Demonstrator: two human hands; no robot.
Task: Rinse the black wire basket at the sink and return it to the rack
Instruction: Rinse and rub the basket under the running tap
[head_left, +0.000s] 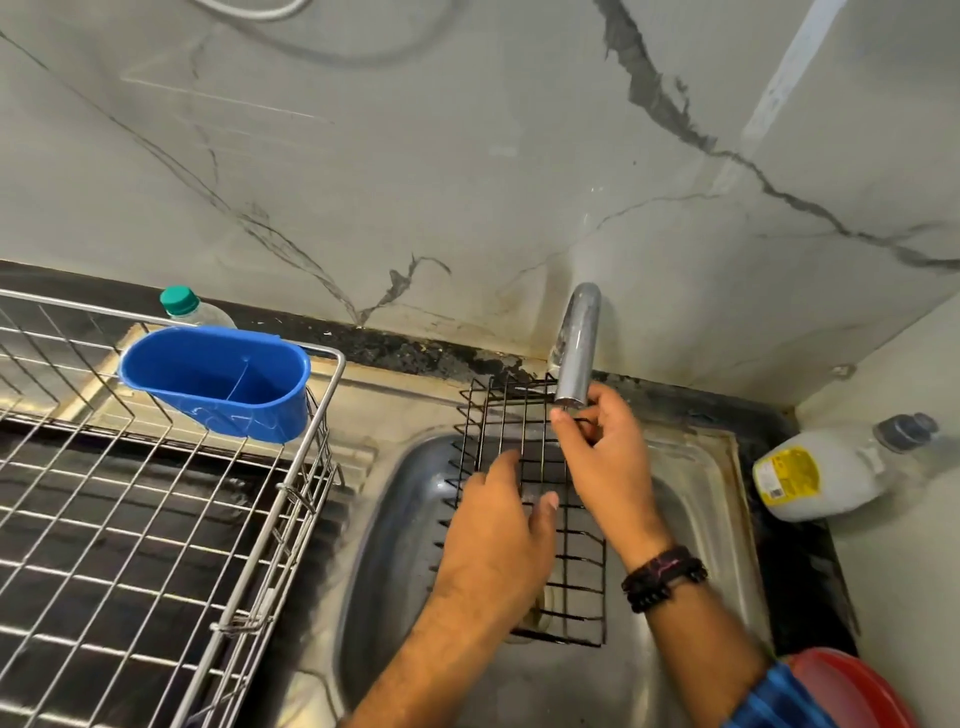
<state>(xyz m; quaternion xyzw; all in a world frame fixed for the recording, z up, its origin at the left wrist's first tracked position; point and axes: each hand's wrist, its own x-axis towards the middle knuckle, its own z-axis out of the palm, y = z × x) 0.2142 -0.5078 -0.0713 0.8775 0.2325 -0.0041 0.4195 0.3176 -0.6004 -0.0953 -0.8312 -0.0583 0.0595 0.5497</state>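
The black wire basket (519, 431) is held over the steel sink (691, 509), tilted, with its far end just under the chrome tap (576, 343). My left hand (498, 540) lies across the basket's near left side, fingers and thumb closed on its wires. My right hand (608, 457) pinches a wire at the basket's far right corner, right below the tap's spout. No water stream is visible. The silver wire dish rack (156, 519) stands to the left of the sink.
A blue plastic cutlery holder (218, 384) hangs on the rack's far right corner, a green-capped bottle (189, 306) behind it. A white soap bottle with a yellow label (826, 473) stands right of the sink. A red lid (857, 686) sits bottom right. Marble wall behind.
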